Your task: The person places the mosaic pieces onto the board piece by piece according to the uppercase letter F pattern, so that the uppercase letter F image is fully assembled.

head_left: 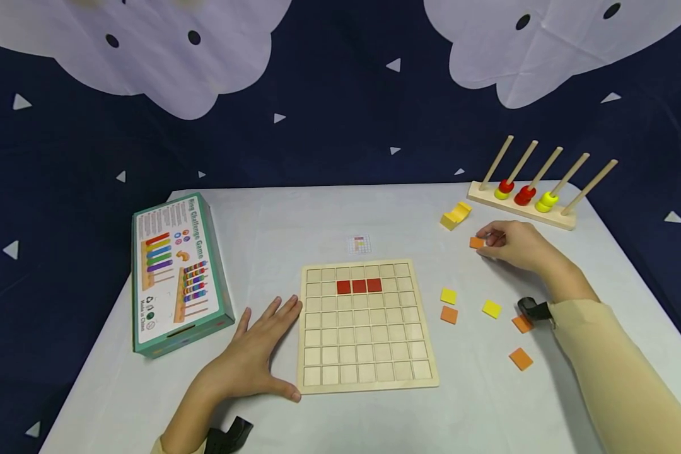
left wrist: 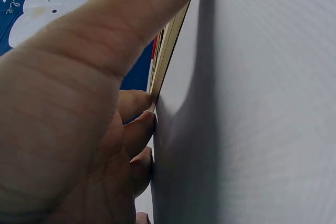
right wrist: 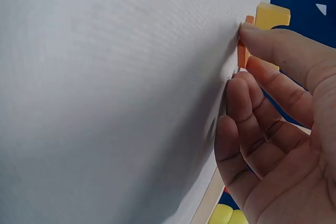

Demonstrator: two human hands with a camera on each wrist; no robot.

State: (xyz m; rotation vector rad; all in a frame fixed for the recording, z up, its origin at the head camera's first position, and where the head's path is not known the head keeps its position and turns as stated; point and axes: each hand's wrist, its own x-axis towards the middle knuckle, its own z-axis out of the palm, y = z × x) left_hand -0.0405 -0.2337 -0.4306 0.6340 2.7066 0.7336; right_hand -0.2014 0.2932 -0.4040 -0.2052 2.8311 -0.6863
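Observation:
A wooden grid board (head_left: 369, 334) lies flat on the table, with three red square tiles (head_left: 359, 286) side by side in its second row. My left hand (head_left: 250, 356) rests spread at the board's left side, fingertips and thumb touching its edge. To the right of the board, my right hand (head_left: 513, 244) pinches an orange square tile (head_left: 477, 243) between thumb and fingers, low at the table surface. That orange tile (right wrist: 242, 54) also shows in the right wrist view. Between board and right arm lie loose yellow tiles (head_left: 492, 309) and orange tiles (head_left: 521, 359).
Behind the board lies a small printed grid card (head_left: 359, 244). A curved yellow block (head_left: 456, 215) and a peg stand (head_left: 522, 205) with red and yellow rings are at the back right. On the left lies a green-edged game box (head_left: 181, 271).

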